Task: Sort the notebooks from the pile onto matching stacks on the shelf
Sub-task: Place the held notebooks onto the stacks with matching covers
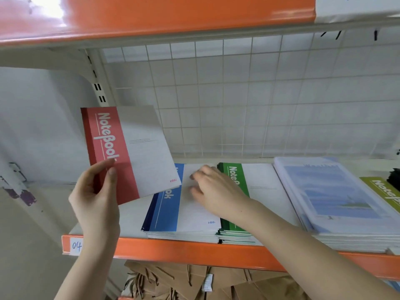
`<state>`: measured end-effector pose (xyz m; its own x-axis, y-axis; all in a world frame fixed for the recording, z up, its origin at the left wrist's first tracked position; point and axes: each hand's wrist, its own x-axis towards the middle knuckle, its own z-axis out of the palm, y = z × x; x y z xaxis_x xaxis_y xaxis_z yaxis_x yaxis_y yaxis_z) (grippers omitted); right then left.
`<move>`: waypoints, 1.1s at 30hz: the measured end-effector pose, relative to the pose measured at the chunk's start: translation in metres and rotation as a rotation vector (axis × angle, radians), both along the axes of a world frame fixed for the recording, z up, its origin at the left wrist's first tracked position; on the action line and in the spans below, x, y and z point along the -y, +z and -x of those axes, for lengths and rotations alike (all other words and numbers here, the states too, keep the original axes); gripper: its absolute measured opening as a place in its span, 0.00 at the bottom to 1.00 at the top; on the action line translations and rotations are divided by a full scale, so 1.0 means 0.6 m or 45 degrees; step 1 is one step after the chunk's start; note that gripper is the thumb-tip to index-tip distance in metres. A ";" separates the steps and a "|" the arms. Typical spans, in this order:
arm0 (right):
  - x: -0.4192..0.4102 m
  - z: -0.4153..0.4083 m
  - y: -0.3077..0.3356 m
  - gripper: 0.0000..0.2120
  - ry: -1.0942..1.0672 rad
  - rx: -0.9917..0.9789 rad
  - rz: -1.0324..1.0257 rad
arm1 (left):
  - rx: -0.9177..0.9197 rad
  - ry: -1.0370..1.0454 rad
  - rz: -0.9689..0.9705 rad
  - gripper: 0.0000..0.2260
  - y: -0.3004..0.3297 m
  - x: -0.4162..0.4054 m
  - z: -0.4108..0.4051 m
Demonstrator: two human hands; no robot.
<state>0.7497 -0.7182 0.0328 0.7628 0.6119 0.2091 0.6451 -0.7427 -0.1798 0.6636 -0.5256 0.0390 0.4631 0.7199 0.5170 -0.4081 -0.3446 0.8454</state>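
Left hand [95, 198] pinches the red notebook [129, 152] upright, long axis tilted, above the shelf's [194, 250] left end; right hand [216, 191] rests flat, fingers relaxed, on the blue stack [168, 213].

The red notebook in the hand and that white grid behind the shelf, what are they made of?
The red and grey notebook that the left hand pinches looks like matte paper or thin card: the cover is flat, printed and without glare. The white grid panel looks like thin metal wire, probably painted or coated white: slim straight bars cross in squares. Plastic cannot be ruled out.
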 end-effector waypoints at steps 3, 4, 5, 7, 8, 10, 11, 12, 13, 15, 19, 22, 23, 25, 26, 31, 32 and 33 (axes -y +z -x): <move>-0.006 0.010 -0.021 0.26 0.050 -0.091 0.163 | 0.056 0.018 0.003 0.14 -0.002 0.007 -0.004; -0.010 0.014 -0.028 0.26 0.032 -0.083 0.166 | 0.067 0.014 0.005 0.14 -0.001 0.009 -0.005; -0.012 0.016 -0.032 0.26 0.017 -0.071 0.149 | 0.074 0.005 0.003 0.14 0.000 0.011 -0.005; -0.015 0.017 -0.035 0.27 0.004 -0.043 0.132 | 0.079 -0.006 -0.011 0.14 -0.001 0.013 -0.005; -0.015 0.017 -0.036 0.27 0.005 -0.031 0.129 | 0.075 -0.007 -0.016 0.14 -0.002 0.013 -0.005; -0.011 0.016 -0.037 0.26 0.005 -0.024 0.105 | 0.057 -0.005 -0.028 0.14 -0.005 0.012 -0.003; -0.010 0.016 -0.038 0.26 0.002 -0.021 0.080 | 0.048 -0.008 -0.025 0.15 -0.006 0.012 -0.003; -0.011 0.017 -0.040 0.26 -0.001 -0.017 0.053 | 0.043 -0.011 -0.016 0.15 -0.007 0.012 -0.002; -0.011 0.018 -0.041 0.26 -0.006 -0.008 0.033 | 0.039 -0.010 -0.011 0.15 -0.008 0.015 -0.001; -0.013 0.021 -0.044 0.24 -0.019 0.016 0.010 | 0.023 -0.009 -0.017 0.14 -0.011 0.019 -0.001; 0.001 0.030 -0.024 0.10 -0.040 -0.044 -0.234 | 0.019 -0.079 -0.030 0.12 -0.006 0.038 -0.012; 0.042 0.029 0.015 0.14 -0.148 -0.383 -0.817 | 0.039 -0.226 -0.029 0.05 0.009 0.075 -0.032; 0.062 0.031 0.033 0.16 -0.164 -0.540 -1.091 | 0.046 -0.280 0.002 0.08 0.013 0.089 -0.041; 0.112 0.032 0.068 0.17 -0.151 -0.834 -1.612 | 0.041 -0.382 0.155 0.24 0.014 0.120 -0.061; 0.137 0.033 0.080 0.15 -0.144 -0.904 -1.769 | 0.009 -0.440 0.215 0.29 0.010 0.137 -0.069; 0.259 0.049 0.091 0.14 -0.326 -0.655 -1.644 | -0.070 -0.808 0.193 0.24 0.031 0.295 -0.085; 0.287 0.052 0.088 0.13 -0.379 -0.588 -1.617 | -0.112 -0.898 0.127 0.23 0.032 0.326 -0.085; 0.317 0.056 0.085 0.12 -0.425 -0.529 -1.623 | -0.157 -0.980 0.088 0.24 0.033 0.358 -0.081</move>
